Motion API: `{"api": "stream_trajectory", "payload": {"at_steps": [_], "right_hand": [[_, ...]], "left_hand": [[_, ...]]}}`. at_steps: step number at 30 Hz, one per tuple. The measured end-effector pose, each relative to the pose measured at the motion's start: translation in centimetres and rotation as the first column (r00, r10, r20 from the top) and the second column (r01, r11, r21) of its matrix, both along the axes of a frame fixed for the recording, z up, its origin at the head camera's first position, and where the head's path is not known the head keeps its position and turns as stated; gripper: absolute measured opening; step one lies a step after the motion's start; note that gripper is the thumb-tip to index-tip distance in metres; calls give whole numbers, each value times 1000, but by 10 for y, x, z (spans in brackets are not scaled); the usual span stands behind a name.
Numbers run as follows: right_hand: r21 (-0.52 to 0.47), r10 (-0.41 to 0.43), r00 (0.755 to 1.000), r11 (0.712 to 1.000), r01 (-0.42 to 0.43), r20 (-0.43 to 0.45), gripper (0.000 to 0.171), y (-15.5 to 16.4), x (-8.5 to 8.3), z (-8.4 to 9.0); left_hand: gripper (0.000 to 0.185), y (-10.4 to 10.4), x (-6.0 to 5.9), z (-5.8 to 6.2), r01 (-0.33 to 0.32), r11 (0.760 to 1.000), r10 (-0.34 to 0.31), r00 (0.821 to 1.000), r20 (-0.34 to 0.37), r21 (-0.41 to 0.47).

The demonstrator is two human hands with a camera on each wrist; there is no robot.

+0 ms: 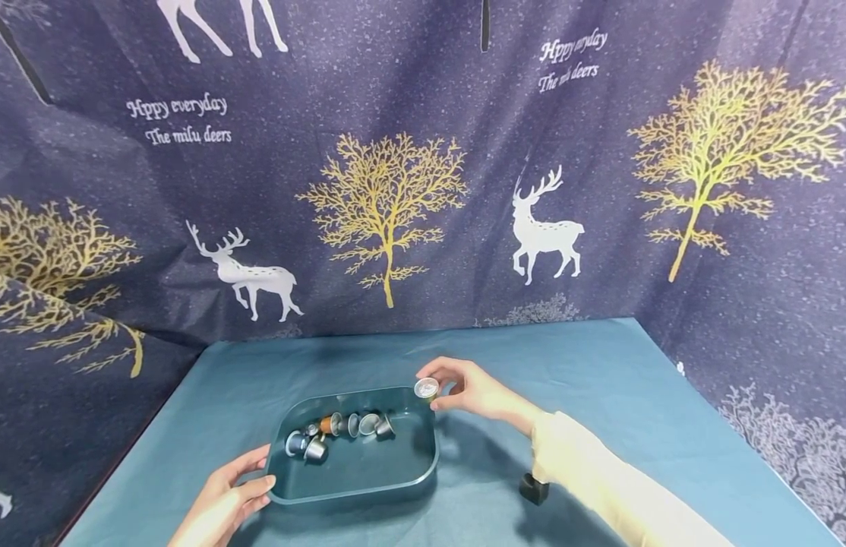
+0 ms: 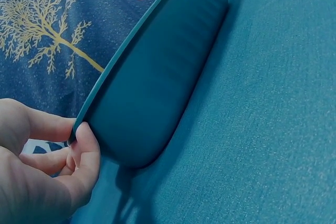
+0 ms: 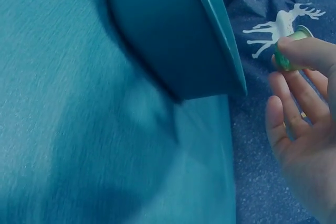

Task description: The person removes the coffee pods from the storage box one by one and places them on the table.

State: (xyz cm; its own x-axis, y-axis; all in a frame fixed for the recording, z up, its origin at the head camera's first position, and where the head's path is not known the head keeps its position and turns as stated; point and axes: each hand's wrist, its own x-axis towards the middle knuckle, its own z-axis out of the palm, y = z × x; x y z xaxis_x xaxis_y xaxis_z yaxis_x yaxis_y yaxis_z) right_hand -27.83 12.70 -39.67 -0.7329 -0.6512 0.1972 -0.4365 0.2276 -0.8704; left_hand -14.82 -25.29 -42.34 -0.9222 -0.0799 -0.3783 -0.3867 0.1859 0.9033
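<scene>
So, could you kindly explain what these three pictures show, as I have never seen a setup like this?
No machine here: a person works with bare hands, wearing three cameras. The wide picture comes from the head; the other two come from the wrists. On the teal table sits a teal tray with several small capsules inside. The left hand grips the tray's near corner. The right hand pinches one green capsule above the tray's far edge. A small black object lies beside the right sleeve.

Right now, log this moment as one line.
left hand: grips tray corner | right hand: pinches green capsule above tray rim | tray: holds several capsules
</scene>
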Motion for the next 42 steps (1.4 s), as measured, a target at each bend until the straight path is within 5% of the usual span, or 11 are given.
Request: {"api": "stream_trajectory", "payload": {"at_steps": [15,25,42], "right_hand": [[5,-41,999,999,41,-21,44,21,-3,-14],[115,-125,987,984,136,-105,40,32,-8,-29],[225,-142,982,960,168,-125,32,34,-6,-54]], "left_hand": [[69,-1,-1,-1,2,1000,-2,1000,7,-6],[70,-1,-1,-2,-5,1000,5,1000,4,19],[68,-1,0,-2,-4,1000,4,1000,2,26]]}}
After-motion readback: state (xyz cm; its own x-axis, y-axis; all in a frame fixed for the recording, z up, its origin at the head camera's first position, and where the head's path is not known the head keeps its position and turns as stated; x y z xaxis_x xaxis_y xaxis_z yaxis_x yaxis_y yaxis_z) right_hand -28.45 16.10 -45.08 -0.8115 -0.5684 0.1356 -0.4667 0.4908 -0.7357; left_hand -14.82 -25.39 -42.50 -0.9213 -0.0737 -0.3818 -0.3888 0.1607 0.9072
